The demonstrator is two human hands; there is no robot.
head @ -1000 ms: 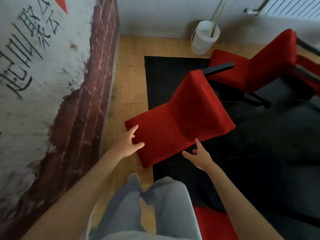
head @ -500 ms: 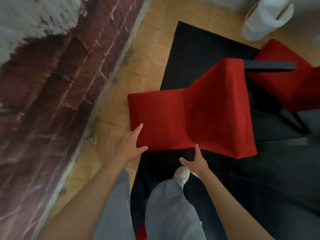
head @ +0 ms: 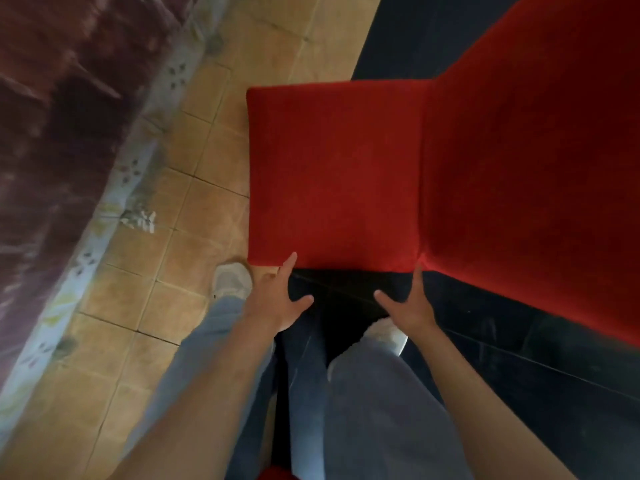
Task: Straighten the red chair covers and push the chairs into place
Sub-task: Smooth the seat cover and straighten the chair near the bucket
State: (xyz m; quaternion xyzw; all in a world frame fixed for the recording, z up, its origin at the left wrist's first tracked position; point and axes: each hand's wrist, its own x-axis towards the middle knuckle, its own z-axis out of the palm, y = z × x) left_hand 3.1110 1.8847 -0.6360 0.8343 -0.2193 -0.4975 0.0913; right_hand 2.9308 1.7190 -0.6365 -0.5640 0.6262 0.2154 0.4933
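A chair in a red cover [head: 339, 174] fills the upper right of the head view; its seat faces me and its backrest [head: 533, 140] rises to the right. My left hand [head: 277, 299] is at the seat's near left corner, fingers spread, its fingertip touching the cover's edge. At the near right corner, where seat meets backrest, my right hand [head: 408, 303] has its fingers apart and a fingertip on the hem. Neither hand visibly grips the fabric.
A brick-patterned wall [head: 52, 140] with a pale skirting runs along the left. Tan floor tiles [head: 166, 271] lie between wall and chair. A black mat [head: 519, 358] lies under the chair. My grey trouser legs and pale shoes [head: 232, 278] stand just before the seat.
The view has tilted down and closed in on the seat. Both hands have slid from the seat's top down to its near edge. The second chair and the bucket have left view.
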